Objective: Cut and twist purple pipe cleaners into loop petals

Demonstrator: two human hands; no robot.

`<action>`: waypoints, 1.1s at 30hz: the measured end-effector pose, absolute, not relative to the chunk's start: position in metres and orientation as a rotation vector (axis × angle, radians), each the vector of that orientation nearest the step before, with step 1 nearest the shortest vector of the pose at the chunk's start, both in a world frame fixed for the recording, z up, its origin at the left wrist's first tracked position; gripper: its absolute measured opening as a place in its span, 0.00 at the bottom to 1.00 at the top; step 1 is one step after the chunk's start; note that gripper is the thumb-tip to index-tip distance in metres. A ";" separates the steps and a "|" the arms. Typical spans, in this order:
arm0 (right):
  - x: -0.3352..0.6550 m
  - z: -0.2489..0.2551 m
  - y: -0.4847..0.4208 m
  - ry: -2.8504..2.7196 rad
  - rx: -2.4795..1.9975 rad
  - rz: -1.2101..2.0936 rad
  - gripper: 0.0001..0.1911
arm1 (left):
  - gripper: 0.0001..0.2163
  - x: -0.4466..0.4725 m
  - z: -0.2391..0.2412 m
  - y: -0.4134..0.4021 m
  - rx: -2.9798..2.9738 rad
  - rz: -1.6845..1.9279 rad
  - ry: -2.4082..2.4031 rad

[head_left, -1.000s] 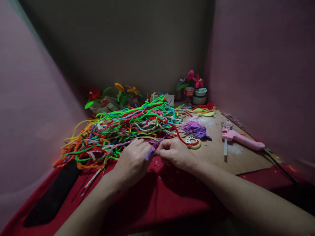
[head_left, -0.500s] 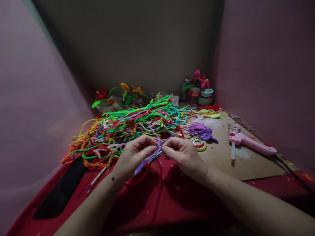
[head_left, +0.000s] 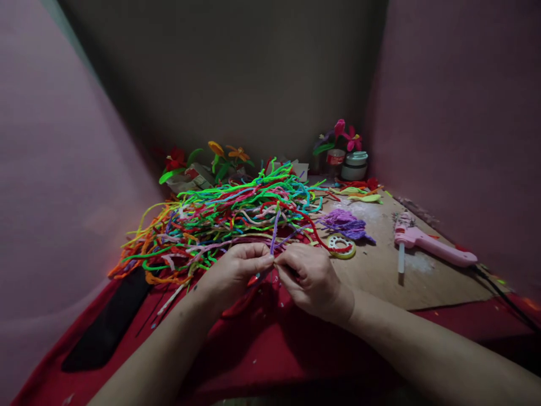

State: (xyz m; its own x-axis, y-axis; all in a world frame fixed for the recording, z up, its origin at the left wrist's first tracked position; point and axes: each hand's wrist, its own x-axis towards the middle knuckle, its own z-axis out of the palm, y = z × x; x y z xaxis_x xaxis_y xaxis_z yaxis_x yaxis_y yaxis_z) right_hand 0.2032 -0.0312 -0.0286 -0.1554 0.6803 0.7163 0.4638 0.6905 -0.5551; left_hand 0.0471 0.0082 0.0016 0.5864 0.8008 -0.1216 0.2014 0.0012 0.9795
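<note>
So, everything here hangs on one fuzzy purple strand (head_left: 275, 228), and it's right at the fingertips. The left hand (head_left: 239, 270) has its lower part pinched between thumb and forefinger. The right hand (head_left: 313, 282) is curled in tight, thumb and forefinger bunched against the left's tips, and it looks like they're gripping the same strand, though the exact contact is hidden.

Direction-wise, the strand sticks up and away from the fingers toward the big multicolored pile (head_left: 236, 203), long axis close to vertical in view, top leaning a bit right. Neither hand is really nearer: the tips meet at its lower end, left on one side, right on the other. Another thin purple length angles off up and to the right, and I can't tell if it's joined.

Beyond the right hand, a purple bundle (head_left: 344, 224) and a tape roll (head_left: 343, 257) sit on the board (head_left: 376, 282).
</note>
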 end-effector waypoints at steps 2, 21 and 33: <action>0.203 -0.026 -0.030 -1.727 -0.961 0.458 0.07 | 0.09 0.046 0.001 0.010 1.539 0.603 0.903; 0.204 -0.017 -0.026 -1.397 -1.016 1.180 0.06 | 0.10 0.046 0.016 0.008 1.786 0.684 1.079; 0.209 -0.022 -0.025 -1.836 -0.979 0.102 0.09 | 0.10 0.044 0.019 0.004 1.948 0.560 0.990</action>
State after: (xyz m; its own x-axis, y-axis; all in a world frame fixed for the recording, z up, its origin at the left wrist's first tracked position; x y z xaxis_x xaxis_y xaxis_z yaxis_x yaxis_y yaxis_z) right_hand 0.2085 -0.0253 -0.0216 -0.1614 0.6596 0.7341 0.5746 0.6675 -0.4735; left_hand 0.0438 0.0039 0.0189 0.5849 0.8111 0.0103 0.4267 -0.3185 0.8465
